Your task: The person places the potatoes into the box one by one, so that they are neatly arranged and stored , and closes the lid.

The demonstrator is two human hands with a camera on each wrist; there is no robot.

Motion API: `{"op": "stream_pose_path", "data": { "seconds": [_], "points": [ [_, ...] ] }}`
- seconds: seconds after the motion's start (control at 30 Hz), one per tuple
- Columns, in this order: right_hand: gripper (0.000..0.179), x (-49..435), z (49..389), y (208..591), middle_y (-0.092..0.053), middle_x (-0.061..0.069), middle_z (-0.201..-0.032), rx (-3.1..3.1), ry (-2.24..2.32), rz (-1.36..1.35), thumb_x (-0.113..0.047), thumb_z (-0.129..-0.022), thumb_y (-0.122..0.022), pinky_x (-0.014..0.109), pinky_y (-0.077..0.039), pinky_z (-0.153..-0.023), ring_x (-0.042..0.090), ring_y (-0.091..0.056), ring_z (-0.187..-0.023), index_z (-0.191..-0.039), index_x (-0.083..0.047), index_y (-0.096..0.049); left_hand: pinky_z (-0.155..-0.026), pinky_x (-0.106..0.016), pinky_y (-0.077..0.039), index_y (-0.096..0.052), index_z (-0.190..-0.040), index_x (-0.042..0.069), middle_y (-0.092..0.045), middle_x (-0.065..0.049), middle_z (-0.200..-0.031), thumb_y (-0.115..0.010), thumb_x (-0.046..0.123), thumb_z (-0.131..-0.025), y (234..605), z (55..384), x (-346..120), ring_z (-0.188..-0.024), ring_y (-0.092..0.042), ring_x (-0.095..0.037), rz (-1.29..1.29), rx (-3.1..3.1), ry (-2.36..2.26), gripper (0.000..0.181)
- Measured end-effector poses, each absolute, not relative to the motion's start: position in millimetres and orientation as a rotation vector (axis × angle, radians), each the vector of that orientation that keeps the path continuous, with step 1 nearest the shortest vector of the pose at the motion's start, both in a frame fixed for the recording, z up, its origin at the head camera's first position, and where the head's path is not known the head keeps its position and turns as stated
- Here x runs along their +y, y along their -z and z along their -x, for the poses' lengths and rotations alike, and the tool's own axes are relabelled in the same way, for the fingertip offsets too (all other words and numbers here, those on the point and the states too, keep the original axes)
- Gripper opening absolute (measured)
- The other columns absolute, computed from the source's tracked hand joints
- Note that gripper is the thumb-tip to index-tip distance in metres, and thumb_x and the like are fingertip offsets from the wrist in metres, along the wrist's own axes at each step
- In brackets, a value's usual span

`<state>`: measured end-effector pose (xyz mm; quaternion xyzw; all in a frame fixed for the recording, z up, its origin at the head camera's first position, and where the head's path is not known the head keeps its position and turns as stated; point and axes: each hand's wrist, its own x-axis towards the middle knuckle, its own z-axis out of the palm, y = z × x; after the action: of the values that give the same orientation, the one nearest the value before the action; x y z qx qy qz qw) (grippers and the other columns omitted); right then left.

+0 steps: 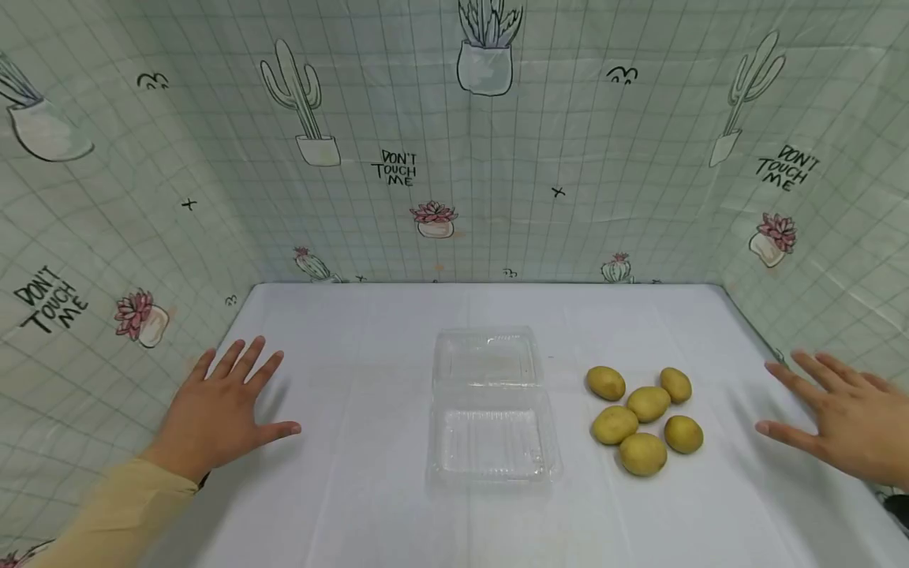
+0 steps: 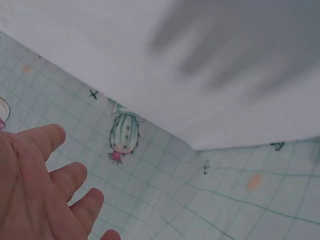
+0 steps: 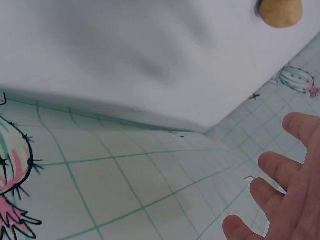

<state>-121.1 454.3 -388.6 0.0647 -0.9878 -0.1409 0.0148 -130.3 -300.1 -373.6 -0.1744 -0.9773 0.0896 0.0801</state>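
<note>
My left hand (image 1: 216,414) hovers over the left side of the white table, fingers spread and holding nothing. At the far right my right hand (image 1: 845,414) is likewise spread above the table edge, partly cut off by the frame. Several yellow-brown potatoes (image 1: 642,454) lie in a loose group right of centre, nearer to the right hand, which is apart from them. In the middle sits a clear plastic clamshell box (image 1: 493,446), its lid (image 1: 486,359) folded back flat. One potato (image 3: 281,11) shows at the top of the right wrist view.
The white table (image 1: 341,505) is bounded at the back and both sides by hanging grid-patterned cloth (image 1: 525,142) printed with cacti and lettering. The left wrist view shows the table corner and the left hand's shadow (image 2: 225,55).
</note>
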Motion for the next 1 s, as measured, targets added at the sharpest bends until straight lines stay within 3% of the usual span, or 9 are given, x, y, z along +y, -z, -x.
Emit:
{"op": "stream_pose_path", "data": {
  "seconds": [0.33,1.0],
  "points": [
    [0.102,442.1,129.0,382.9,-0.032,0.040,-0.143,-3.134,0.421,-0.301,-0.077,-0.085,-0.052,0.075,-0.017,-0.103,0.059,-0.024,-0.133,-0.148,0.001,-0.035,-0.112,-0.063,-0.020,-0.046,-0.150,0.007,-0.035,-0.024,-0.155,-0.054,0.082,-0.079,386.1,134.4,-275.8,-0.141,-0.032,-0.043,0.554,-2.875,-0.187,0.104],
    [0.095,420.2,127.7,390.8,-0.035,0.038,-0.146,-3.093,0.322,-0.419,-0.074,-0.087,-0.055,0.071,-0.022,-0.105,0.055,-0.029,-0.134,-0.147,-0.002,-0.044,-0.115,-0.057,-0.021,-0.043,-0.152,0.012,-0.035,-0.018,-0.156,-0.047,0.085,-0.081,403.1,130.1,-216.3,-0.143,-0.033,-0.036,0.648,-2.874,-0.047,0.103]
  ]
}}
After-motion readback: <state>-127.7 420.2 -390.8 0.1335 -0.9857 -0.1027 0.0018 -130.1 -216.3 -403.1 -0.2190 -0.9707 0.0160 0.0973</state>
